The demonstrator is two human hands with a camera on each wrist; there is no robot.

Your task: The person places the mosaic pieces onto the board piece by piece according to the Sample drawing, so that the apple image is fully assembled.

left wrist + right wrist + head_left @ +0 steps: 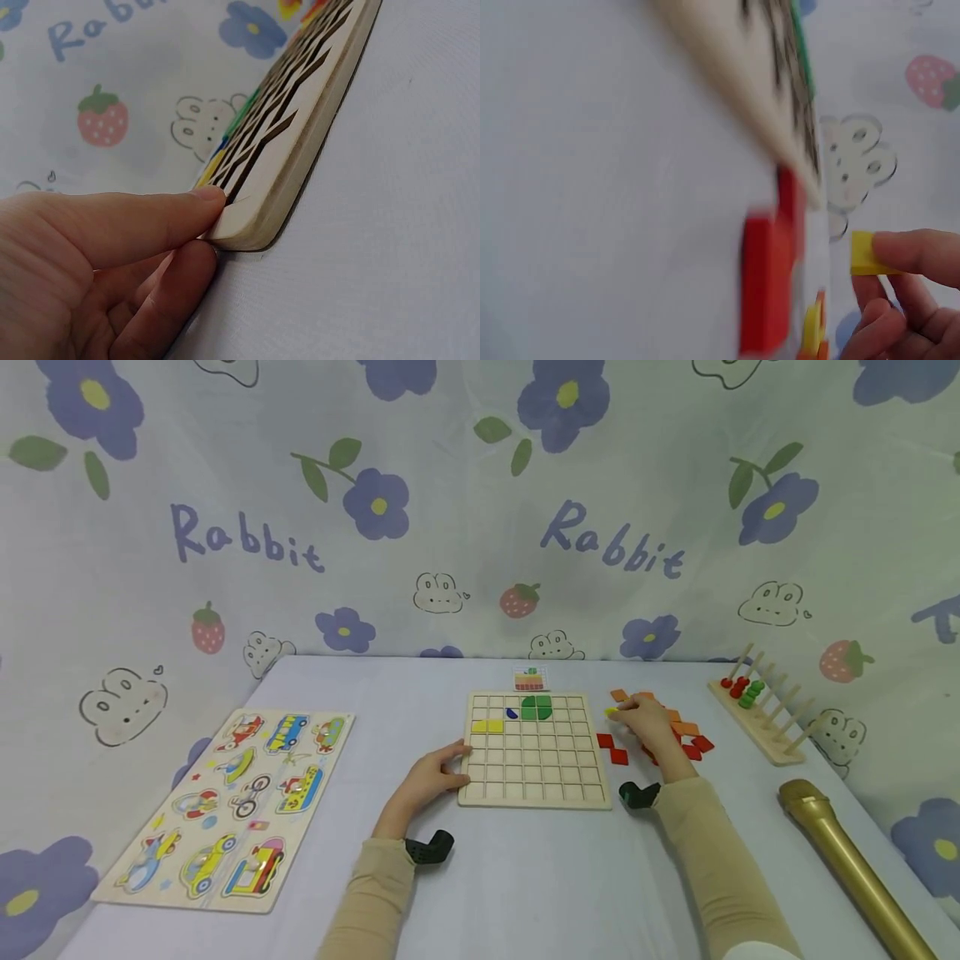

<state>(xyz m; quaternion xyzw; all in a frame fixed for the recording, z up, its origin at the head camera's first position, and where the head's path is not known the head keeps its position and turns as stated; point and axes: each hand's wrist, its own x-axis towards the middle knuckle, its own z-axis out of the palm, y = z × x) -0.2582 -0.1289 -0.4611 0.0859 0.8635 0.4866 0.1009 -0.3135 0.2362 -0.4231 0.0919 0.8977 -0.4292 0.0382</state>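
Note:
A wooden grid board (534, 768) lies flat on the table, holding two yellow squares (487, 727), a small blue piece (512, 713) and green rounded pieces (536, 707) near its far side. At its left edge is my left hand (431, 777). The left wrist view shows that hand's thumb (165, 217) on top of the board's corner and a curled finger against its side. My right hand (647, 723) pinches a yellow square tile (864, 255) between thumb and finger, just right of the board. Loose red and orange tiles (685, 727) lie around and partly beneath that hand.
A small picture card (530, 678) stands behind the board. To the left lies a vehicle peg puzzle (300, 827). On the right are a peg-and-bead counting stand (772, 735) and a gold microphone (847, 860). Two red tiles (618, 757) lie beside the board's right edge.

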